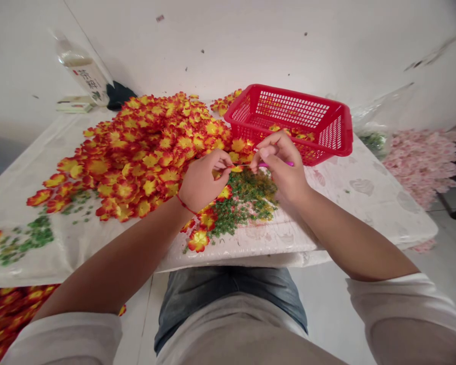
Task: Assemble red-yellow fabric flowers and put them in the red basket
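Note:
My left hand (205, 180) pinches a yellow and red artificial flower (236, 169) at its fingertips. My right hand (285, 165) is closed around a thin tool with a magenta handle (290, 163). A fine, needle-like shaft runs from the handle to the flower; whether it pierces the petals I cannot tell. Just below both hands lies a heap of small green and yellowish plastic pieces (237, 205). Several loose flowers (198, 240) sit at its left edge. Behind my left hand spreads a large pile of similar flowers (155, 152).
A red slatted basket (344, 129) with some flowers inside stands behind my right hand. At the back left are a plastic bottle (81, 76) and a dark cloth-like item (118, 95). More green pieces (38, 233) lie left on the covered table (380, 223). Pink flowers (421, 157) are at the right.

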`<state>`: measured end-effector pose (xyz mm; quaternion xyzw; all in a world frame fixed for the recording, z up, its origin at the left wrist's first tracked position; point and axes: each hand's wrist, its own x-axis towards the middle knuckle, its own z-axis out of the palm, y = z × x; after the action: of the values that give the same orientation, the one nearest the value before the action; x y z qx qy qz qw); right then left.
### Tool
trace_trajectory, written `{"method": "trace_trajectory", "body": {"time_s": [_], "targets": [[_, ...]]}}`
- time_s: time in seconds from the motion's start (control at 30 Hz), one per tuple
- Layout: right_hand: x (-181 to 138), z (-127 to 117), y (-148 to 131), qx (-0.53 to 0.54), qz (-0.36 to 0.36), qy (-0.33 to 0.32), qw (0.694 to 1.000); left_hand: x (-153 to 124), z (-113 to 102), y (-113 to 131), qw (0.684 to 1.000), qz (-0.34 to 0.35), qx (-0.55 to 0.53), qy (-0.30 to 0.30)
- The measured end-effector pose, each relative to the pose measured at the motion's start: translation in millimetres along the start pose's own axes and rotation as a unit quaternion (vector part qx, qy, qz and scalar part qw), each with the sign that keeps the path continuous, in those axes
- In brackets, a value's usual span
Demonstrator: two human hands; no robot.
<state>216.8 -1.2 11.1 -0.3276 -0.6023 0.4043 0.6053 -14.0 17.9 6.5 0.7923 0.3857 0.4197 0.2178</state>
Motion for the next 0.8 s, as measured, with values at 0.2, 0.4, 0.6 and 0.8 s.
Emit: {"method": "trace_trajectory", "body": {"time_s": [0.2,0.4,0.6,0.8], "targets": [[-2.8,2.1,-4.6,0.008,0.02,-0.021,1.0,1.1,0.3,2.1,0.997,0.001,-0.071,-0.007],[-2.5,1.9,-5.9,0.005,0.025,-0.025,0.999,0.8,-0.5,3.6,0.998,0.019,-0.056,-0.008],[-1.0,1.4,-5.2,-0.008,0.04,-0.039,0.998,1.0,-1.9,6.4,0.999,0.035,-0.009,-0.015],[-2.4,1.9,-2.7,-0.04,0.047,-0.053,0.997,-0.2,-3.9,8.3,0.996,0.079,0.032,-0.021]]}}
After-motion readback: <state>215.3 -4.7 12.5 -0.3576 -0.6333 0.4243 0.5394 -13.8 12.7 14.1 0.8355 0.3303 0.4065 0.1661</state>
